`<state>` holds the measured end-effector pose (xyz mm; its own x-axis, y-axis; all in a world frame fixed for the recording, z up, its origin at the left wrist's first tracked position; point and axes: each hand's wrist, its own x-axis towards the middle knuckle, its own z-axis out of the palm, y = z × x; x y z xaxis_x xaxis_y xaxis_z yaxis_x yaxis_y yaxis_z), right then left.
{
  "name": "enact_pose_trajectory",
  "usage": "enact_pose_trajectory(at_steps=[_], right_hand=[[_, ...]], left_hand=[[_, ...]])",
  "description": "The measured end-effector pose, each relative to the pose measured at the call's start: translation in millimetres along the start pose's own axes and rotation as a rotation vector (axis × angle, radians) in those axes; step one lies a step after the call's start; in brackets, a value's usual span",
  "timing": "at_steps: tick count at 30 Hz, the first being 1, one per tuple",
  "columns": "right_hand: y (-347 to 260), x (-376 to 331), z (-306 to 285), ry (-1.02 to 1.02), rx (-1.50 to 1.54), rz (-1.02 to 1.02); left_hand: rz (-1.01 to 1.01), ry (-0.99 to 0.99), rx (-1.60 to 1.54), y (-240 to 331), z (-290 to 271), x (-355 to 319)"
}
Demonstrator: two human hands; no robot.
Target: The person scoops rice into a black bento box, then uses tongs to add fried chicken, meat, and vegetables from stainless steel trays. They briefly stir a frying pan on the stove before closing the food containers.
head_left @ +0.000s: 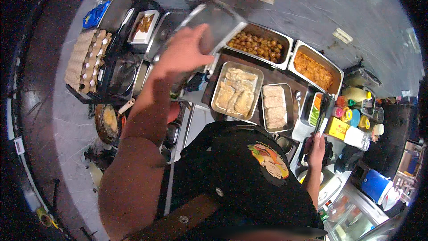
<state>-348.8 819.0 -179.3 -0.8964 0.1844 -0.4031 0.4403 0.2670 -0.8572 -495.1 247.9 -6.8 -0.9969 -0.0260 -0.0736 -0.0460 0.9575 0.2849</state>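
My left hand (189, 49) reaches to the back of the counter, its fingers and thumb closed on the edge of a tilted metal lid (225, 22) that is smeared by motion. To the right of the lid is a steel pan of small browned potatoes (261, 47). Low on the right, my right hand (315, 149) grips a pair of tongs (318, 127) with dark tips, pointing away from me. Left of the tongs, a small tray holds carrot and green vegetable sticks (314, 111). A tray of pale fillets (236, 91) and a tray of pinkish ground-meat blocks (274, 107) lie before me.
A pan of shredded orange food (314, 71) stands at the back right. Egg cartons (89, 60) and a white dish of brown pieces (143, 27) are at left, above a frying pan (107, 122). Bottles, jars and a yellow box (337, 128) crowd the right.
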Motion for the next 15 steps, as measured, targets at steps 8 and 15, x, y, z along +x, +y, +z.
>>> enact_pose_trajectory(at_steps=[8,15], right_hand=[[-48,-7,130,-0.083,-0.02,-0.036],[-64,-36,168,-0.118,-0.025,0.038]], left_hand=[[-0.349,-0.075,-0.053,-239,60,91],[-0.302,-0.08,-0.034,-327,141,134]])
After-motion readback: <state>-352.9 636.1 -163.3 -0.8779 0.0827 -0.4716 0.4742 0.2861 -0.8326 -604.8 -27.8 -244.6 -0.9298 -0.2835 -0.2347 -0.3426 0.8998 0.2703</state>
